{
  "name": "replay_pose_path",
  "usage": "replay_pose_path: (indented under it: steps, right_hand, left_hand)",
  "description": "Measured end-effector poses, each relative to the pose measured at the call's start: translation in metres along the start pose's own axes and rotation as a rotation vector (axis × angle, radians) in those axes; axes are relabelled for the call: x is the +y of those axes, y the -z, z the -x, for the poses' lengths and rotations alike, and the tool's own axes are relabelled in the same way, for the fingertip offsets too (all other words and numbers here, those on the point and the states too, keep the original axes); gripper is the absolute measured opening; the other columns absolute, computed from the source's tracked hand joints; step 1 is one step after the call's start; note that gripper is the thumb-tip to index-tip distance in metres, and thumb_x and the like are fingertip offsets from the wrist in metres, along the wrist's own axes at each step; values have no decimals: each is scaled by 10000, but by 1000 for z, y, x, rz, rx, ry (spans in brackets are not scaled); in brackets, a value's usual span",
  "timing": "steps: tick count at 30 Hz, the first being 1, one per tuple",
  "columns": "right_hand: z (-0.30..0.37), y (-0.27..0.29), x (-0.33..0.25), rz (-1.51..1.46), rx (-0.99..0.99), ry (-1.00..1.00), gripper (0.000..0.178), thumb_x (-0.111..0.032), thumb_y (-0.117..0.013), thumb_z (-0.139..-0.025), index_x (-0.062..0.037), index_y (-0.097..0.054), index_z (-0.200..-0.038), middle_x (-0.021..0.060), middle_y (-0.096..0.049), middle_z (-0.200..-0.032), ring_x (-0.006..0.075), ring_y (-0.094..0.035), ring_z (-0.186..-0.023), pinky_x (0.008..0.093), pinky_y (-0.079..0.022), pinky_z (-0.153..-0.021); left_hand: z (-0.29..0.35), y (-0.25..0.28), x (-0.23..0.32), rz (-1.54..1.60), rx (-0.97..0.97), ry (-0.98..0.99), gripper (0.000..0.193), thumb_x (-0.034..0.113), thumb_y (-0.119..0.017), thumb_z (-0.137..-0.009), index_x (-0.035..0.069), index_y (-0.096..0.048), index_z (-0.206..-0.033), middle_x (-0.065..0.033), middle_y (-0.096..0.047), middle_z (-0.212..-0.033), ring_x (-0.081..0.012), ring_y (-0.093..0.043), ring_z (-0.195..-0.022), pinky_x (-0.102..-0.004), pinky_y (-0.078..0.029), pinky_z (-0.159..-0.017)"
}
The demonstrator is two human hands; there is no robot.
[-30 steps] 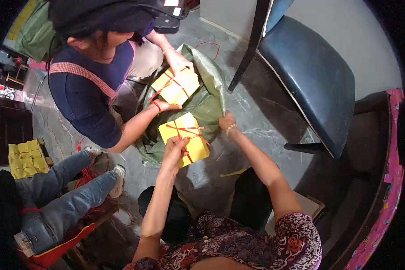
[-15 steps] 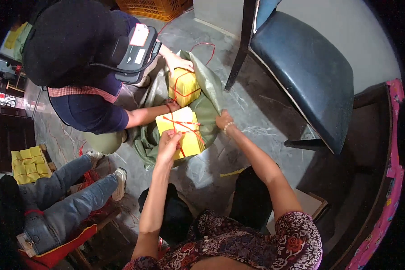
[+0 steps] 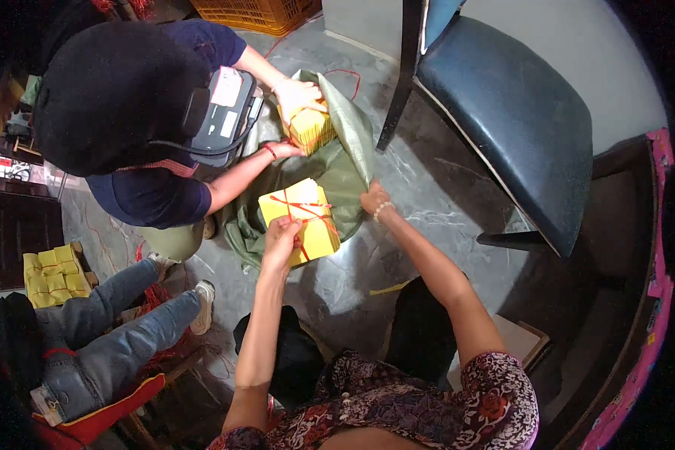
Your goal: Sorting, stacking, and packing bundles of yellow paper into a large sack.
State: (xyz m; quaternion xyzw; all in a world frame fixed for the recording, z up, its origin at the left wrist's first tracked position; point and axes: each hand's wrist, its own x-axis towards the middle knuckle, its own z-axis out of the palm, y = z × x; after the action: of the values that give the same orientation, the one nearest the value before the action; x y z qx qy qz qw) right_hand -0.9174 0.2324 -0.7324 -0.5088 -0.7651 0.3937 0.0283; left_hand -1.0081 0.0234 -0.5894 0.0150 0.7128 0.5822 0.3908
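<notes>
My left hand (image 3: 281, 238) is closed on the red string around a bundle of yellow paper (image 3: 319, 238), which hangs at the near side of an olive-green sack (image 3: 341, 174). With closed fingers, my right hand (image 3: 375, 199) grips the sack's right edge, a beaded bracelet on its wrist. Across from me, a co-worker (image 3: 157, 202) has both hands on a second yellow paper bundle (image 3: 307, 129) inside the sack's mouth. One co-worker's hand lies over that bundle's top and the other is at its lower left side.
A dark padded chair (image 3: 510, 112) stands at the right. An orange crate (image 3: 255, 13) is at the back. At left, another person's jeans-clad legs (image 3: 139, 319) stretch out near more yellow bundles (image 3: 55, 276) and tangled red string (image 3: 157, 341). A yellow strip (image 3: 390, 288) lies on the floor.
The co-worker's hands and the second bundle have shifted, with the bundle now lower and tilted in the sack. The co-worker leans slightly nearer. My hands stay nearly still.
</notes>
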Motion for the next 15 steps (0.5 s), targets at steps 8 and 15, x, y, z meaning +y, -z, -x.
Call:
replay_pose_path:
  steps: [8,15]
  right_hand:
    - [-2,-3,-6,-13,-33,5,316,-175,-535,-741,28,-482,-978,269,-598,-936,404,-580,-913,438,-461,-795]
    - [-14,-17,0,113,3,-70,333,-189,-552,-751,5,-487,-1014,272,-597,-942,384,-592,-910,431,-467,-793]
  left_hand:
    - [-3,4,-2,-5,25,5,285,231,-601,-806,42,-504,-996,-2,-523,-790,-78,-486,-659,-220,-429,-586]
    - [-8,1,-5,-9,-9,12,298,222,-604,-802,40,-493,-1010,-7,-529,-790,-83,-497,-660,-220,-437,-588]
